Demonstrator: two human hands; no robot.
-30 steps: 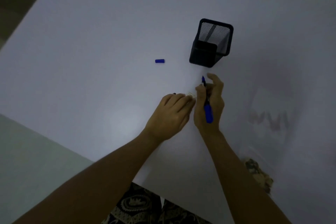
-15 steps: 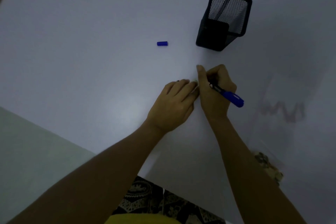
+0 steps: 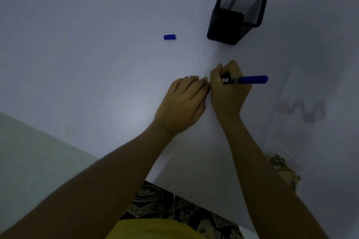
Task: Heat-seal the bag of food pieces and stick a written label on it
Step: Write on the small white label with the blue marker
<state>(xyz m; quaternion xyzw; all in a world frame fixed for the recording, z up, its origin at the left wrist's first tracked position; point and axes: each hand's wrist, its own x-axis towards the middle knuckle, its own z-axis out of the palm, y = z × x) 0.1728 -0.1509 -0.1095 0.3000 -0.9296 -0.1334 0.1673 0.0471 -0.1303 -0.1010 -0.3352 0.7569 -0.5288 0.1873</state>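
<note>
right hand grips blue marker just below mesh pen holder, left hand fingers flat on counter, touching right

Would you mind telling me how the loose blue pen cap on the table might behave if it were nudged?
The pen cap looks like a short cylinder lying on its side, so it would probably roll. It seems small and light, likely skidding easily on the smooth table.

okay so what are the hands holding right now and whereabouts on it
The right hand grips the blue marker near its writing end. The left hand rests on the table; whether it pinches anything cannot be told.
</note>
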